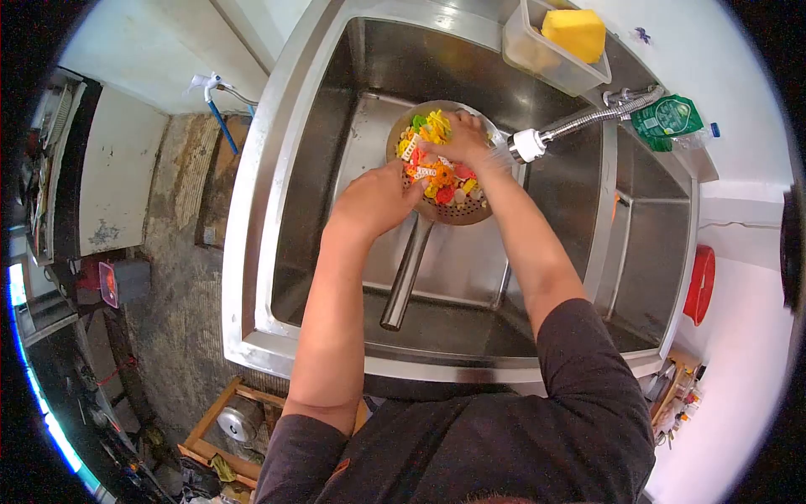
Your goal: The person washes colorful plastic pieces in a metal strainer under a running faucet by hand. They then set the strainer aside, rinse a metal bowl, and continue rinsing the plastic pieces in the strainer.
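A round perforated metal strainer (pixel 462 213) with a long tubular handle (pixel 406 273) rests in the steel sink basin. Small colourful pieces (pixel 442 174) in yellow, orange, red, green and white fill it. At its left rim is my left hand (pixel 376 197), its fingertips among the pieces; what they hold, if anything, is hidden. My right hand (pixel 466 141) reaches over the strainer's upper right part, fingers apart and touching the pieces. Just right of that hand, the white head of a flexible metal faucet (pixel 527 146) points at the strainer, with water apparently running from it.
A clear plastic container (pixel 546 65) with a yellow sponge (pixel 575 34) stands on the back ledge. Beside the faucet lies a green-labelled bottle (pixel 672 119). A second, narrower basin (pixel 651 252) is at the right. The basin walls surround both hands.
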A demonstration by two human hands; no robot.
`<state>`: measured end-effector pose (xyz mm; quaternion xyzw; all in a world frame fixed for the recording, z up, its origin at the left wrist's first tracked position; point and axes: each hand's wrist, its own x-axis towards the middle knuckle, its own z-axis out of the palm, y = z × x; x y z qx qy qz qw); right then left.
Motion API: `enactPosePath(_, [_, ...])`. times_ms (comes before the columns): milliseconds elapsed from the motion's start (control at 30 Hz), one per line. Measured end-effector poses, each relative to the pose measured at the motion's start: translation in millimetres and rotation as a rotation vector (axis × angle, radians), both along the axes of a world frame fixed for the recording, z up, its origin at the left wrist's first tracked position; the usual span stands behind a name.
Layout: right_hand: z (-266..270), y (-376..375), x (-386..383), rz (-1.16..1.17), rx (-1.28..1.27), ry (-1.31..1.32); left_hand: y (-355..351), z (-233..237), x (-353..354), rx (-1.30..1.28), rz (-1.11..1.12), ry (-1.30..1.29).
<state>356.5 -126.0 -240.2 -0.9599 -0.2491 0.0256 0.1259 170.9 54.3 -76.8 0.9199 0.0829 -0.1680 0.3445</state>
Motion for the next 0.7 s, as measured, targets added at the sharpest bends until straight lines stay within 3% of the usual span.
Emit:
enactPosePath(67, [2.6,-1.2,-5.4,0.036,-0.041,0.028,-0.9,3.0,0.7,0.024,0.001,0.004])
enactPosePath(133, [-2.1,-5.1,-7.6,0.099,0.141,0.288,-3.0,-0.8,-1.5,0.020,0.013,-0.014])
enactPosePath(267, [13.8,-23.1,-25.8,0.228,0.131,0.207,-2.5,1.5,-1.0,0.019,0.006,-0.032])
enactPosePath(367, [28.5,-32.3,-24.8,0.291,-0.072,0.268,-3.4,-2.4,-1.0,0.016,0.005,-0.042])
enactPosePath(433, [23.8,-20.3,-10.0,0.141,-0.022,0.162,-5.8,-4.5,-1.3,0.001,0.003,-0.046])
enactPosePath(467, [-1.3,-11.0,-2.3,0.078,0.119,0.197,-6.2,-5.5,-1.3,-0.012,0.007,-0.047])
enactPosePath(567, [-13.1,18.6,-22.7,0.184,0.238,0.000,-6.4,-9.7,-0.5,0.008,0.005,-0.045])
enactPosePath(700, [-0.2,20.6,-56.5,0.175,0.131,-0.010,-5.8,2.4,-0.7,0.022,0.008,-0.019])
